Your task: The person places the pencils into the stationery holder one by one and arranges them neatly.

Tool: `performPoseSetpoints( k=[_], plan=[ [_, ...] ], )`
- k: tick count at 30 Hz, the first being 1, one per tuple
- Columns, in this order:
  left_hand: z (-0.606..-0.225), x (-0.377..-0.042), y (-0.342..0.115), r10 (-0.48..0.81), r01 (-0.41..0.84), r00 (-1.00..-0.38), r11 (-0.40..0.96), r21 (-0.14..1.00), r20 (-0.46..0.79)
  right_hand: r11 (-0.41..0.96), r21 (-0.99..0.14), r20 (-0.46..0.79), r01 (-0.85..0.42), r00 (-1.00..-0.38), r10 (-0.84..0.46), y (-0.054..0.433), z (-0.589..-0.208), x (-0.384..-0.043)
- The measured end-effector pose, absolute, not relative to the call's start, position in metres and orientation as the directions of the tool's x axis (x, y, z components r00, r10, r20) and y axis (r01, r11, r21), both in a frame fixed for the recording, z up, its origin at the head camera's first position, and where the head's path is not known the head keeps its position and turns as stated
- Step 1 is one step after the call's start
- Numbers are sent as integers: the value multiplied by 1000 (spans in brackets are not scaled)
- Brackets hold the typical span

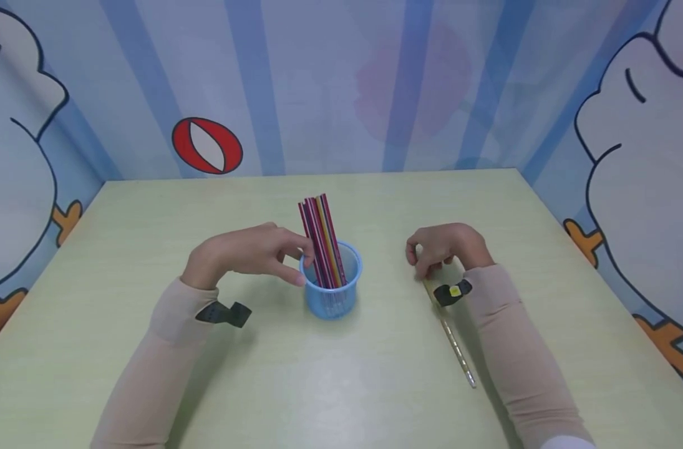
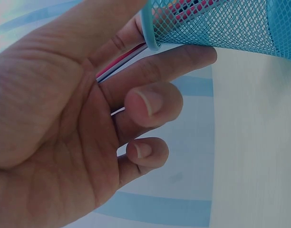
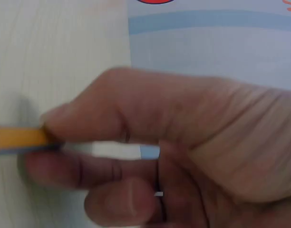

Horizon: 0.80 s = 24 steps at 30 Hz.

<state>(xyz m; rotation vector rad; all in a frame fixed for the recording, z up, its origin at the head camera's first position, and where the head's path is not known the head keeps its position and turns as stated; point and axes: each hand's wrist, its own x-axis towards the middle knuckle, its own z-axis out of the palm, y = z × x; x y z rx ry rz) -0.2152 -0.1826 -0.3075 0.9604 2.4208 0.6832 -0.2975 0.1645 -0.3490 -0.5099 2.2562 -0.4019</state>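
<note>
A light-blue mesh pen cup (image 1: 331, 305) stands upright on the table, holding a bundle of striped pencils (image 1: 323, 240) in red, purple and yellow that lean to the left. My left hand (image 1: 251, 249) pinches the cup's rim from the left. In the left wrist view, a finger shows through the mesh (image 2: 231, 28), while another finger (image 2: 183, 61) lies along the outside. To the right of the cup, my right hand (image 1: 439, 246) pinches the end of a gold pencil (image 1: 456, 346) between thumb and fingertips. The pencil's other end points toward the table's front.
The pale wooden table (image 1: 206, 386) ends at a blue striped backdrop (image 1: 330, 81) with a red and white ball printed on it. Cartoon-printed panels (image 1: 644, 206) flank both sides. Each wrist wears a small black camera (image 1: 223, 313).
</note>
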Motion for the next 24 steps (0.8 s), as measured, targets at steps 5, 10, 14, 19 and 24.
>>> performPoseSetpoints(
  k=[5, 10, 14, 19, 24],
  plan=[
    [-307, -215, -184, 717, 495, -662, 636, 591, -217, 750, -599, -538, -278, -554, -635, 157, -346, -304],
    [-306, -215, -186, 711, 487, -667, 641, 594, -220, 599, -700, -344, -389, -551, -760, 154, -326, -301],
    [-306, -216, -186, 715, 486, -664, 634, 602, -217, 486, -748, -197, -453, -547, -814, 156, -305, -297],
    [-307, -217, -186, 734, 500, -648, 611, 614, -202, 367, -795, -34, -483, -569, -822, 157, -284, -291],
    [-307, -217, -185, 734, 501, -649, 611, 613, -202, 261, -821, 143, -508, -625, -768, 154, -272, -284]
  ],
)
